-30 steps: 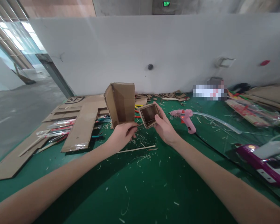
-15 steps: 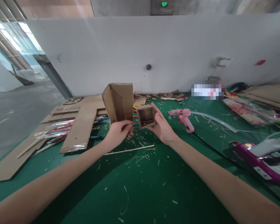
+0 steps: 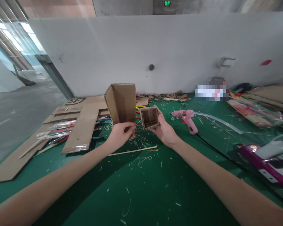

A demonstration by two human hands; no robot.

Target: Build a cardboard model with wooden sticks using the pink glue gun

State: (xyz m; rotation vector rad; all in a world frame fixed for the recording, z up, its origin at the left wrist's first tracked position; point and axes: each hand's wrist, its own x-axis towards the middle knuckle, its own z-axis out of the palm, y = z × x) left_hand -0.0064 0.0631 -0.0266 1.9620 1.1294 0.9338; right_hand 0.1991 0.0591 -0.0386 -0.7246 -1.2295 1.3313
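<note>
My left hand (image 3: 121, 133) is closed round the lower edge of a tall folded cardboard piece (image 3: 121, 102), held upright above the green table (image 3: 143, 188). My right hand (image 3: 163, 128) grips a small open-topped square cardboard box (image 3: 150, 117), its opening turned towards me. The box sits just right of the tall piece, almost touching it. A thin stick runs between my left fingers and the box.
A pink glue gun (image 3: 187, 119) with a clear tube lies right of my hands. Flat cardboard sheets (image 3: 82, 125) and pens lie at the left. A long thin stick (image 3: 132, 151) and scraps lie below my hands. A purple tool (image 3: 264, 160) rests at the right edge.
The small box has turned a little in my right hand and shifted slightly. The tall cardboard piece stays about where it was.
</note>
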